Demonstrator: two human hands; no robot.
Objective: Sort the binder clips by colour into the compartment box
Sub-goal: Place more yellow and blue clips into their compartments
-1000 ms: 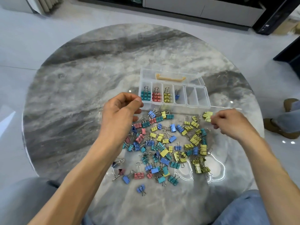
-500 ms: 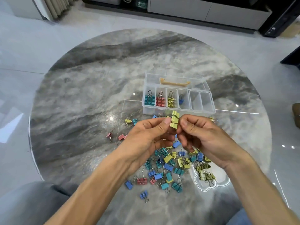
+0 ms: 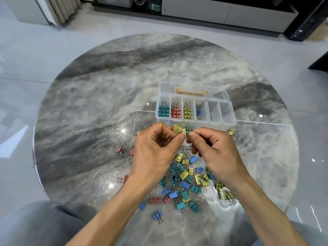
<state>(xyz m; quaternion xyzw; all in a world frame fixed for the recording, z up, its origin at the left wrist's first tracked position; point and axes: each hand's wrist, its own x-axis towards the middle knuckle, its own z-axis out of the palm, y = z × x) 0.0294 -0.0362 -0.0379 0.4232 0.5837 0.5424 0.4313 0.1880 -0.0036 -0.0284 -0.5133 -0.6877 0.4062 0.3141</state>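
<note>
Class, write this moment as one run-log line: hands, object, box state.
left hand: pinching yellow clips | right hand: pinching same clips | box: four compartments started, two bare | pile: unsorted

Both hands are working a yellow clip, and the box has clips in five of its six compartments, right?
Not five: the head view shows clips in four compartments of the box, the four on its left; the two on its right have none. The rest holds: left hand and right hand both pinch the yellow clip.

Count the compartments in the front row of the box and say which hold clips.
6. From the left of the compartment box: teal clips, red clips, yellow clips, a blue clip, then two with none.
</note>
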